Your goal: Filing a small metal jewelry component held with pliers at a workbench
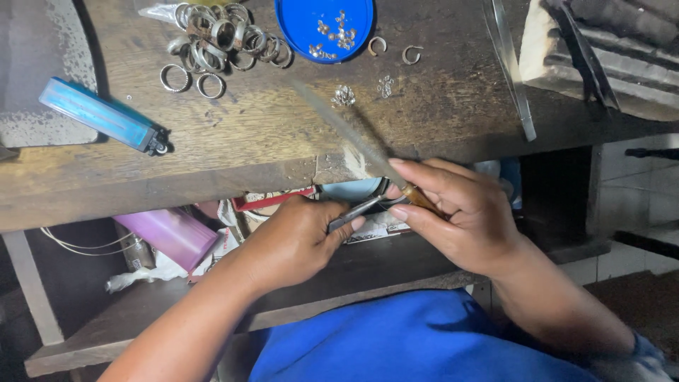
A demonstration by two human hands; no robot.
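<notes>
Filing is under way at the centre of the frame: a long file (353, 138), blurred with motion, slants from its wooden handle (422, 199) up across the worn edge of the wooden bench (269, 152). The right hand (463, 216) has its fingers closed around that handle. The left hand (297, 240) is clenched on dark pliers (357, 211) whose tip meets the file; what they hold is too small to tell. How much is filed cannot be judged. Upper left lie silver rings (219, 39); top centre, a blue lid (325, 25) holds small metal pieces; a blue lighter (102, 113) lies at left.
</notes>
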